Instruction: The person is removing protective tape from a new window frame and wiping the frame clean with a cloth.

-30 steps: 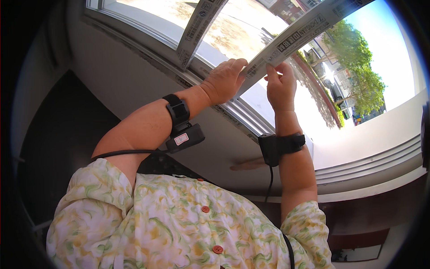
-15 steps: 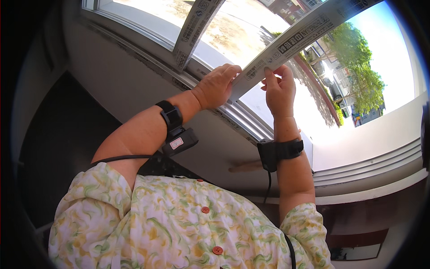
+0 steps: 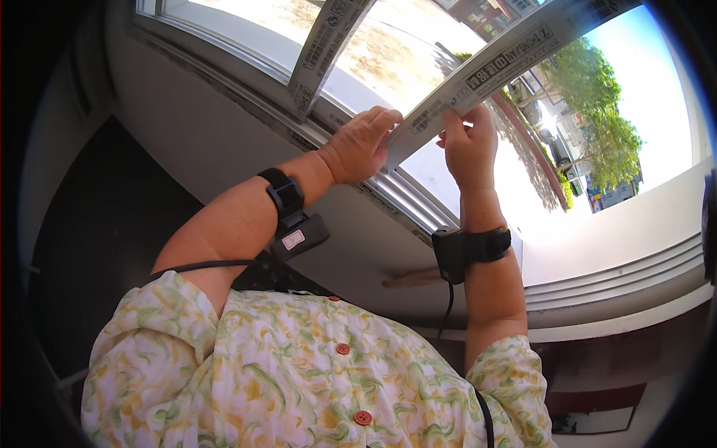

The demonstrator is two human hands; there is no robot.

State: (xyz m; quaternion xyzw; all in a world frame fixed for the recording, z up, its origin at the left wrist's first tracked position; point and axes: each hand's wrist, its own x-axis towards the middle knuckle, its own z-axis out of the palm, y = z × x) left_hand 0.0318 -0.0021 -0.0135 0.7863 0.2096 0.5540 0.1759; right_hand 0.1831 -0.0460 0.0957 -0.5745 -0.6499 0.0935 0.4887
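Right hand [image 3: 472, 153] has its thumb tip against the lower edge of a grey window bar [image 3: 502, 71], with the other fingers bent close behind the thumb; whether they pinch the bar or a film on it cannot be told. The left hand [image 3: 361, 145] lies at the opposite edge of the same bar, near its lower end, fingers bent and together; how firmly they press is hidden.

This bar runs slantwise from the bottom track [image 3: 418, 196] of the window up to the top right. Its face bears dark print: large letters and characters, partly in a boxed panel, with smaller lines and small marks nearer the hands. A second bar [image 3: 317, 67], left of the hands, carries similar dark print along its length and a small bluish round mark. More dark print shows on the frame below the left hand, too small to read.

On the left forearm a strap holds a black box [image 3: 308, 237] with a white, red-bordered sticker [image 3: 293, 240] bearing a small handwritten-looking mark. Another black box [image 3: 448, 255] is strapped to the right forearm.
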